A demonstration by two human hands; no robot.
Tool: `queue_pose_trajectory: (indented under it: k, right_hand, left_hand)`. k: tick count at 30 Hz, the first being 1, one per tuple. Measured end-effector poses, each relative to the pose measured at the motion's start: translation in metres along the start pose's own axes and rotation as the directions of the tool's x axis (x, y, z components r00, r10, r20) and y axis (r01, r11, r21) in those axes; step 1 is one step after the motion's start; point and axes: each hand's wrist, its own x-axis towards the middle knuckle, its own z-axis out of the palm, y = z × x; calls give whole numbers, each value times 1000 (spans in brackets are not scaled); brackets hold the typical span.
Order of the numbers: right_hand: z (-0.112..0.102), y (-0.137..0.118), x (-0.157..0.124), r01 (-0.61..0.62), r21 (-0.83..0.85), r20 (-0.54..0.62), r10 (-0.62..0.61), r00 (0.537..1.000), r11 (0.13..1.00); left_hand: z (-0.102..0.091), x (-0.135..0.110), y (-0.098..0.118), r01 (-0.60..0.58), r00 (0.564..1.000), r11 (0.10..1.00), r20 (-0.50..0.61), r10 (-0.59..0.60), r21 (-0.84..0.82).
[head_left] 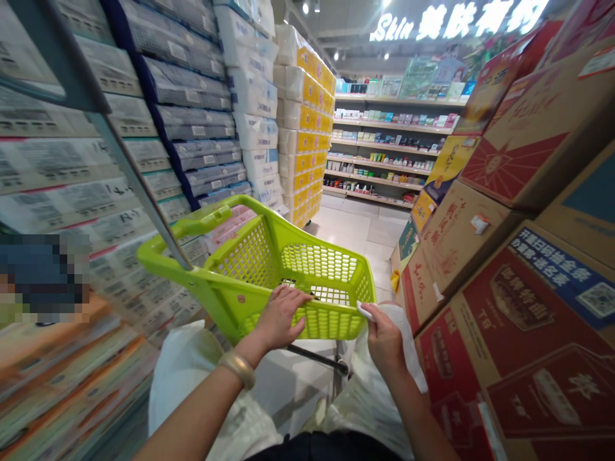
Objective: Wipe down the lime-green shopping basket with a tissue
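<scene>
A lime green shopping basket (250, 256) on a wheeled frame stands in the aisle in front of me, with its handle raised at the left. My left hand (281, 317) rests on the basket's near rim with its fingers spread over the mesh. My right hand (384, 336) is closed on a white piece of paper or plastic (406, 339) right beside the basket's near right corner. A metal bangle (237, 368) sits on my left wrist.
Stacked packs of tissue (192, 121) and yellow packs (305, 121) line the left side. Brown and red cartons (519, 275) are piled at the right. Shelves of small products (384, 141) stand at the far end of the tiled aisle (355, 230).
</scene>
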Motion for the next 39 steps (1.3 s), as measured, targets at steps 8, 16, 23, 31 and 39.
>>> queue_pose_trajectory:
  k: [8, 16, 23, 31, 39]
  right_hand:
    - [11, -23, -12, 55, 27, 48, -57, 997, 998]
    - [21, -52, -24, 143, 76, 142, -153, 978, 987]
    - [28, -71, -29, 226, 181, 179, -258, 949, 957]
    - [42, -82, -34, 299, 241, 251, -357, 900, 923]
    - [35, -36, -15, 293, 144, 228, -320, 920, 945]
  left_hand:
    - [-9, 5, -18, 62, 995, 983, -86, -47, 176]
    - [24, -13, 10, 68, 997, 988, -48, -62, 137]
    - [16, -18, -10, 70, 997, 991, 30, -73, 112]
    - [20, -29, 18, 38, 998, 998, 54, -40, 40]
    - [41, -38, 8, 56, 995, 998, -77, -56, 2]
